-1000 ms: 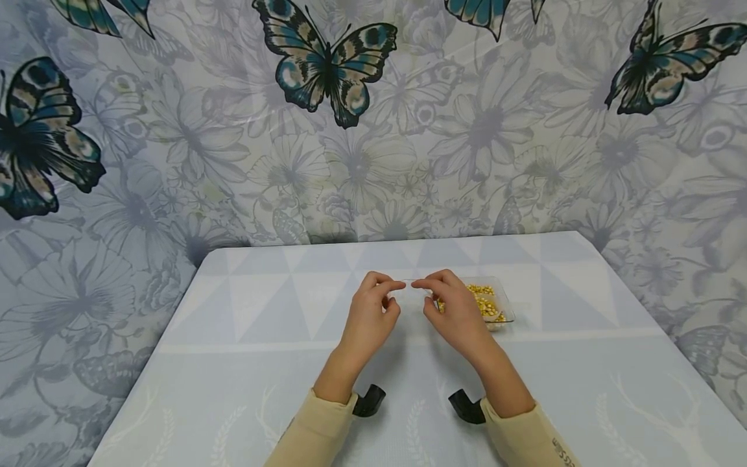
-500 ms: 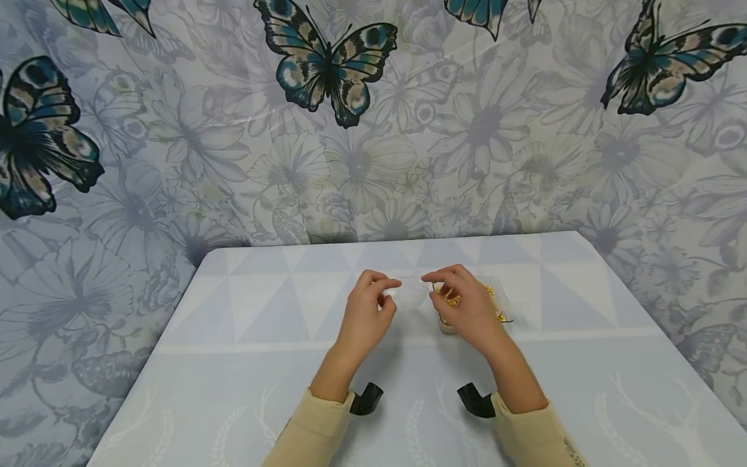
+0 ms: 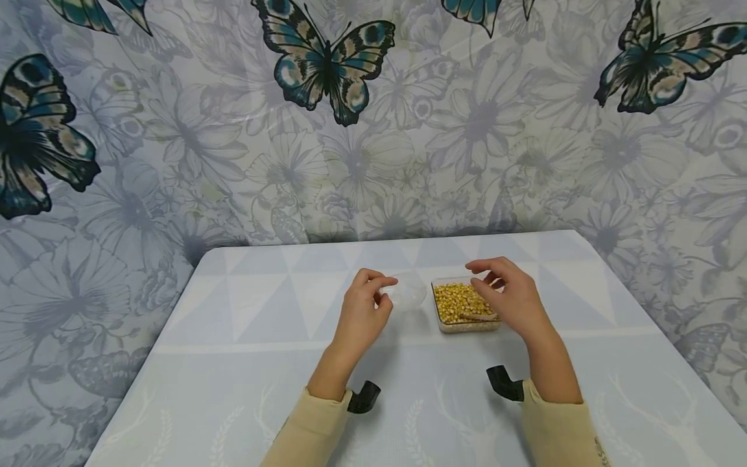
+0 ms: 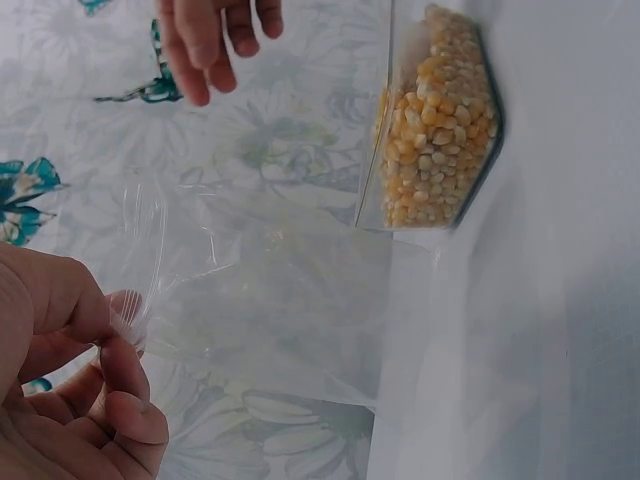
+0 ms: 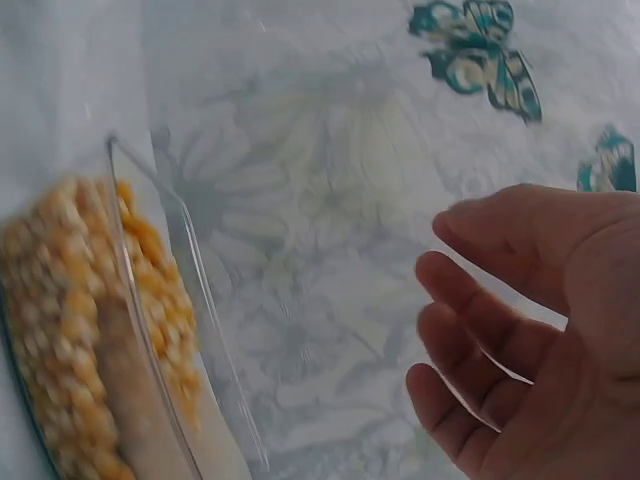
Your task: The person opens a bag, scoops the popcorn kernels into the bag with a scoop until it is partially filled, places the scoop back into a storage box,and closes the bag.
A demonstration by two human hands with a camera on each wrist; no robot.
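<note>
Clear plastic bag (image 4: 280, 300): hangs from the left grip (image 3: 363, 311), between that grip and a transparent container of corn. Fine parallel ridges run along its upper edge; the film below is creased and see-through. Whether its lower end touches the counter (image 3: 262, 389) cannot be told.

Left grip: pinching the bag at one end of the ridged edge, thumb against fingers, the other fingers curled in.

Right grip (image 3: 510, 295): released, thumb and fingers apart and loosely bent. Seen from the head, it lies over the right side of the container; the right wrist view shows a gap between fingers and rim.

Container (image 3: 469, 329): rectangular, straight-walled, resting on the counter to the right of the bag. Yellow corn kernels (image 3: 458, 301) fill much of it, with paler ones visible through the side. A tan, wooden-looking piece (image 3: 480, 317) lies on the kernels toward the front right; it is blurred in the right wrist view, full shape unclear.

Farther out: cream sleeves (image 3: 309, 431) on both arms, a black bent piece (image 3: 364, 397) projecting inward at each cuff. Counter covering is pale, with grey-blue triangles toward the back. Behind it, a grey floral backdrop (image 3: 204, 162) carries large teal-and-black butterflies (image 3: 327, 71).
</note>
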